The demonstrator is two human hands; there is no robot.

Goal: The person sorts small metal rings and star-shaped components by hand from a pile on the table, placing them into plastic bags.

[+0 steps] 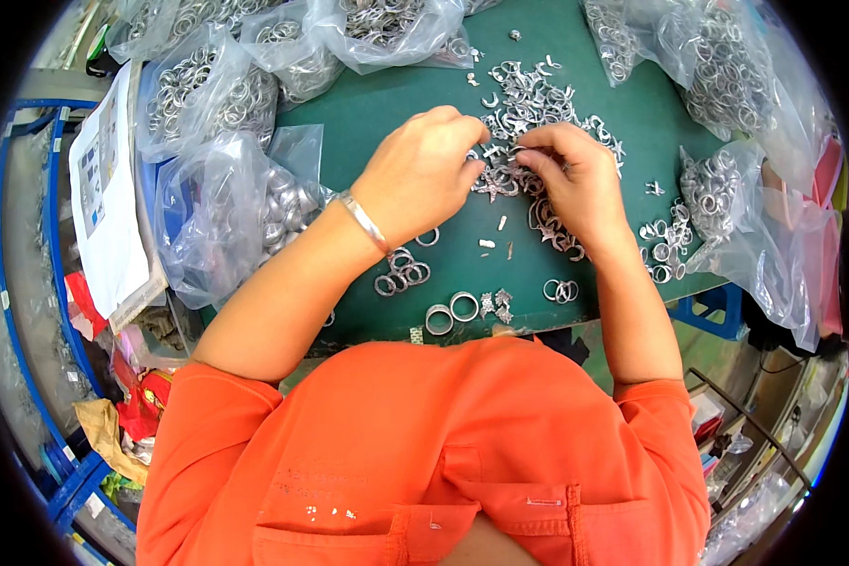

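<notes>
My left hand [424, 170], with a silver bangle [364, 223] on its wrist, has its fingers pinched together at the left edge of a pile of silver metal pieces [533, 106]. What is between those fingertips I cannot make out. Across from it, my right hand [580, 179] pinches a small silver metal piece between thumb and forefinger, its exact shape hidden. Curved and star-shaped pieces make up the pile, which partly runs under my right hand. Nearer me lie several loose rings [404, 274], a wide ring [439, 320] and small textured pieces [496, 304].
Clear plastic bags of rings [212, 90] line the left and back of the green table [387, 113]. Another bag [712, 193] stands at the right beside loose rings [668, 243]. A printed sheet [108, 198] and blue metal rack [52, 236] are at left; a blue stool [712, 309] is at right.
</notes>
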